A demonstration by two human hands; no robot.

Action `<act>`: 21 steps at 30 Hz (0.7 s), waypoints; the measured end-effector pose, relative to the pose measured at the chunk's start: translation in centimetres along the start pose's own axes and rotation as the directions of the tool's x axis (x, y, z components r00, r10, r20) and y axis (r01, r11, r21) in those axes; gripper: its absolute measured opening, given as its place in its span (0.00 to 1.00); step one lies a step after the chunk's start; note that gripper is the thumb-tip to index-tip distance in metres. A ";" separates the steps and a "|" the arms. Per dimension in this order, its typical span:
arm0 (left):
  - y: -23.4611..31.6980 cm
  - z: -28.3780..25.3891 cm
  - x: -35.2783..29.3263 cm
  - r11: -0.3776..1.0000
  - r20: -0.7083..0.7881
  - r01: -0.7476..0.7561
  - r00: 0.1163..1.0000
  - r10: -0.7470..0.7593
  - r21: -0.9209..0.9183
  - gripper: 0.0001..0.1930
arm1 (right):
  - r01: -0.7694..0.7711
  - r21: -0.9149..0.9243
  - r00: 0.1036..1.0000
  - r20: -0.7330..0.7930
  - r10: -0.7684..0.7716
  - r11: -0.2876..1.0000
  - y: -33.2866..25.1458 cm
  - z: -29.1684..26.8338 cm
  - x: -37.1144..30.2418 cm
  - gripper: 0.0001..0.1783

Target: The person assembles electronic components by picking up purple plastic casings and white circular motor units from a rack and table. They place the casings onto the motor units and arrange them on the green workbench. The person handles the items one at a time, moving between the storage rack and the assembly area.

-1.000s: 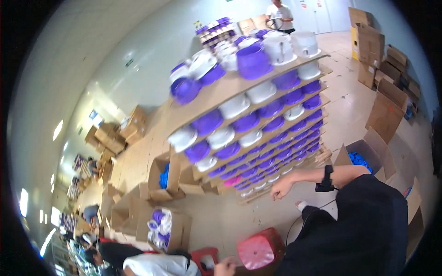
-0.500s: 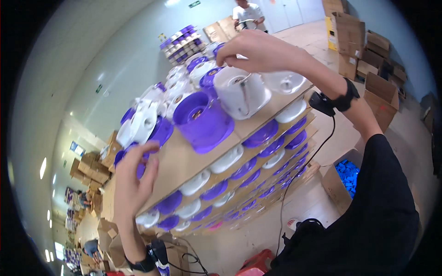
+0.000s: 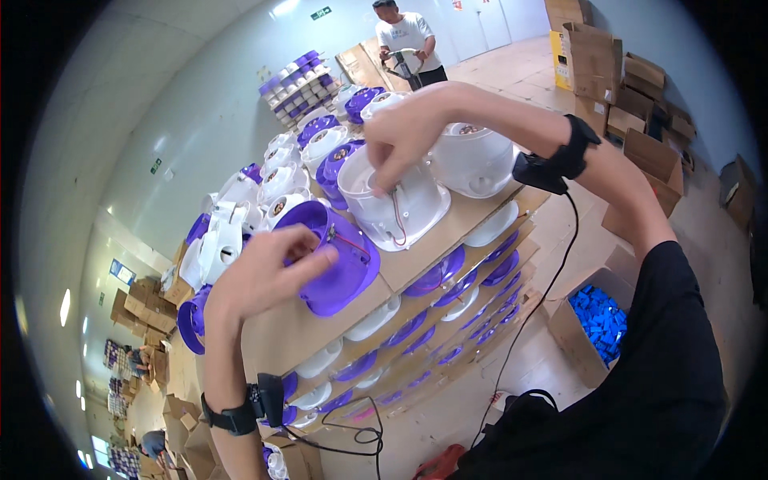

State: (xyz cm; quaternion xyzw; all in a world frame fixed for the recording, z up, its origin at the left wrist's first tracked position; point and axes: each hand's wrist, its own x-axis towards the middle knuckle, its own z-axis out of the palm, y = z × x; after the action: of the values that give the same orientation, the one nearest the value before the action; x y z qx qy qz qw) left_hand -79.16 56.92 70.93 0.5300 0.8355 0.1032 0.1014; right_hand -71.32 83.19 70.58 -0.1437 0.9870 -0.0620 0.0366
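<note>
The right hand is bent downward at the rim of a white housing, its fingertips over the near wall; whether it is clamped on that wall cannot be told. The left hand has thumb and fingers apart, in front of a purple housing; contact with it cannot be confirmed. Both housings stand upright, side by side, at the near edge of a cardboard sheet topping a layered stack. A thin red wire runs down the outside of the white housing. The step in hand appears to be reaching for the housings; the next move would call for closing on a rim without snagging the wire. Further housings crowd the sheet behind. Beyond, a carton of blue parts sits at right, and another person stands behind the stack.
</note>
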 end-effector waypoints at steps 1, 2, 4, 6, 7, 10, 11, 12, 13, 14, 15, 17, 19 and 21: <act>-0.1 0.3 -0.4 0.998 0.103 -0.031 0.994 0.026 0.047 0.18 | 0.046 -0.051 0.994 0.106 -0.041 0.998 -0.4 0.0 -0.6 0.21; -0.4 0.9 -0.3 0.994 0.067 -0.035 0.997 0.028 0.106 0.18 | 0.047 -0.077 0.998 0.052 -0.043 0.996 -0.2 1.0 -0.6 0.20; -0.9 2.7 0.9 0.975 -0.007 -0.058 0.998 0.060 0.215 0.17 | 0.022 -0.137 0.998 -0.048 -0.029 0.990 0.4 3.2 -0.9 0.20; -0.1 2.8 0.6 0.968 -0.087 -0.041 0.994 0.064 0.249 0.15 | -0.074 -0.256 0.995 -0.078 0.056 0.964 -1.5 2.2 -2.2 0.19; -0.8 3.3 0.5 0.960 -0.117 -0.044 0.990 0.080 0.278 0.15 | -0.083 -0.258 0.994 -0.089 0.062 0.963 -1.7 2.7 -2.0 0.19; -2.0 4.6 0.0 0.937 -0.192 -0.013 0.978 0.085 0.350 0.18 | -0.165 -0.287 0.984 -0.107 0.140 0.943 -2.1 4.8 -1.6 0.16; -2.5 5.1 0.1 0.921 -0.243 -0.047 0.958 0.151 0.386 0.19 | -0.216 -0.315 0.973 -0.146 0.177 0.924 -2.0 5.4 -1.9 0.16; -3.0 4.8 -0.4 0.920 -0.223 -0.016 0.968 0.111 0.391 0.20 | -0.219 -0.278 0.961 -0.229 0.157 0.935 -1.7 6.3 -1.4 0.18; -2.5 4.7 -1.1 0.926 -0.262 -0.012 0.958 0.119 0.376 0.19 | -0.208 -0.241 0.944 -0.302 0.131 0.948 -1.3 7.2 -0.7 0.20; -2.2 4.5 -2.2 0.921 -0.238 0.033 0.969 0.065 0.387 0.18 | -0.176 -0.079 0.936 -0.321 0.142 0.981 -2.6 7.2 -0.2 0.26; -1.5 4.4 -2.5 0.915 -0.227 0.019 0.971 0.080 0.402 0.16 | -0.139 -0.077 0.933 -0.344 0.104 0.987 -1.4 7.9 0.0 0.29; -2.1 6.7 -1.1 0.888 -0.291 0.057 0.953 0.089 0.456 0.11 | -0.142 -0.032 0.923 -0.366 0.121 0.989 -2.7 8.4 -0.2 0.30; -1.4 8.0 0.6 0.803 -0.461 -0.108 0.771 0.440 0.586 0.04 | -0.218 -0.104 0.876 -0.459 0.148 0.970 -4.7 6.9 -5.6 0.30; -2.0 8.7 -1.4 0.874 -0.502 -0.013 0.814 0.291 0.486 0.08 | -0.136 -0.057 0.846 -0.527 0.086 0.989 -4.9 8.1 -6.9 0.30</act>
State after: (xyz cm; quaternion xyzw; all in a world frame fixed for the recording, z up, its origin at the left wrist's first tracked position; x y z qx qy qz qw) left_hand -77.86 55.37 62.08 0.5515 0.7813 0.0609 -0.2859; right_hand -62.57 79.60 63.55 -0.0654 0.9682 -0.0511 -0.2361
